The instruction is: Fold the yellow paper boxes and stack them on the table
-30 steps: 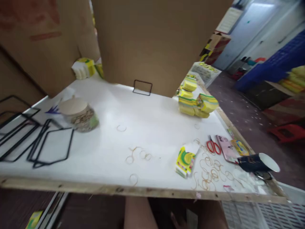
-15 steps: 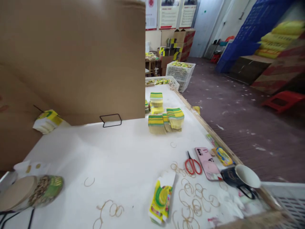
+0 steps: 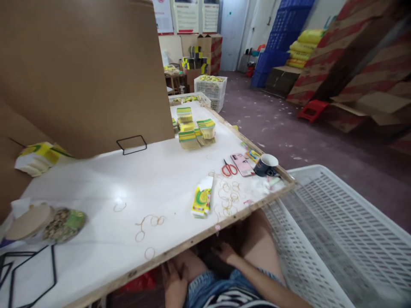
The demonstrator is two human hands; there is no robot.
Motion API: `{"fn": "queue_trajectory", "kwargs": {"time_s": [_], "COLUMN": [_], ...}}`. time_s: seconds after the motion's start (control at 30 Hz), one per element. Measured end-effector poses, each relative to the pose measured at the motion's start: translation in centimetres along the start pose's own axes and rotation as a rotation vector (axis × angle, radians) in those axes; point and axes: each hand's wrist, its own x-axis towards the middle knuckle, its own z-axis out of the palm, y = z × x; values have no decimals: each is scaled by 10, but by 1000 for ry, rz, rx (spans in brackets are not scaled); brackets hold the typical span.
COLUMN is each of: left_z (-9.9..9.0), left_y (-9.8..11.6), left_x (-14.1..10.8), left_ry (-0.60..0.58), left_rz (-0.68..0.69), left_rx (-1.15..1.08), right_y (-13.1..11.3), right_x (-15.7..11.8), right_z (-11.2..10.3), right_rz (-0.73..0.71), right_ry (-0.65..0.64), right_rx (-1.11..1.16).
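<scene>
My left hand (image 3: 175, 280) rests against my left thigh below the table's front edge, fingers stretched out and nothing visible in it. Between my legs, in shadow, is my right hand (image 3: 226, 253); its fingers look loosely extended and appear to hold nothing. On the white table (image 3: 105, 184) above them lies a yellow-green printed packet bundle (image 3: 202, 199), the nearest sizable item. Thin tan rubber bands (image 3: 227, 199) are scattered to its right, with more bands (image 3: 157, 220) to its left. Red-handled scissors (image 3: 229, 169) and a pink phone (image 3: 242, 164) lie beyond.
A dark mug (image 3: 266, 166) stands at the table's right edge. White plastic crates (image 3: 308, 239) sit at my right. Banded yellow-green stacks (image 3: 189, 139) are farther back, beside a tall cardboard sheet (image 3: 86, 77). At left are a clear bag (image 3: 64, 224) and black wire frames (image 3: 32, 278).
The view has swung right and down, bringing my lap, both hands and more of the white crates into sight. The things on the table appear to lie as before.
</scene>
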Motion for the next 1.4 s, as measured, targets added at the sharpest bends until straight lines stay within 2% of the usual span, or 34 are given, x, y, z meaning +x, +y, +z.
{"fn": "queue_trajectory", "kwargs": {"time_s": [0.07,0.17,0.33,0.5,0.63,0.73,0.8,0.93,1.03,1.13,1.23,1.4], "left_z": [10,7,-9,-15,-28,-49,-67,-100,-110,-107,-98,-88], "left_y": [1,4,9,7,12,28,44,73,80,77,72,71], "left_x": [12,16,8,1,-7,-12,-13,-1,21,48,70,83], "left_ry": [-101,-222,-281,-346,-428,-477,-442,-250,-81,4,9,16], "left_rz": [42,169,294,346,394,496,556,593,558,517,483,416], "left_rx": [106,216,187,100,-32,-270,-427,-577,-572,-551,-519,-453], "right_y": [7,15,15,11,1,-18,-37,-87,-128,-169,-206,-254], "right_x": [-12,-32,-59,-82,-96,-100,-98,-81,-56,-22,16,76], "right_z": [-4,-18,-31,-46,-82,-119,-141,-173,-191,-209,-225,-254], "right_rz": [-10,-58,-132,-217,-299,-384,-446,-557,-624,-669,-661,-580], "right_ry": [44,117,176,152,112,108,113,107,163,292,445,706], "right_rx": [7,37,63,82,107,119,120,114,95,74,50,-42]}}
